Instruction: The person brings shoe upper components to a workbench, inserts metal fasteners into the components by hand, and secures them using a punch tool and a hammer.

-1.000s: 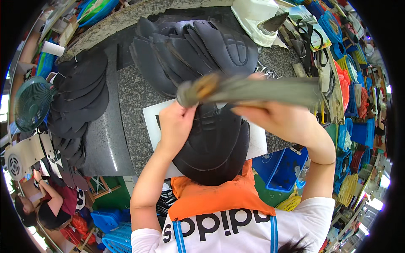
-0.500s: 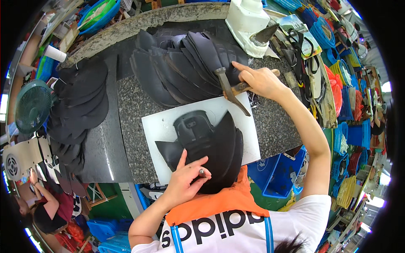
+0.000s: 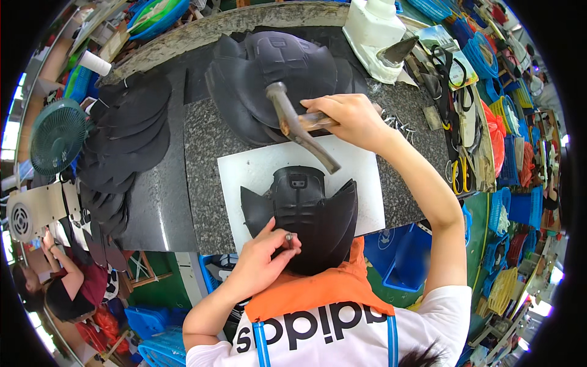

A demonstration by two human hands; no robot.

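Note:
My right hand (image 3: 354, 119) grips the wooden handle of a hammer (image 3: 293, 125), whose long metal head is raised over the gap between two piles of black moulded panels. Between the fingers of my left hand (image 3: 266, 254) is a short metal punch (image 3: 289, 238), end up. That hand rests at the left edge of the near black panels (image 3: 299, 211), which have winged corners and a slotted tab. They lie on a white board (image 3: 361, 202) and overhang toward my orange apron (image 3: 318, 296). Beyond the hammer lies the far pile of black panels (image 3: 293, 67).
More dark panels (image 3: 131, 128) fan out at the left, beside a green fan (image 3: 58, 136). A white machine (image 3: 373, 37) stands at the back right. Small metal pieces (image 3: 397, 125), yellow-handled scissors (image 3: 461, 174) and straps lie to the right. A blue bin (image 3: 400, 257) stands below the table edge.
My right hand has moved left with the hammer. The far pile's top panel now lies flatter and faces up. The near panels sit straighter on the board. My left hand keeps the punch.

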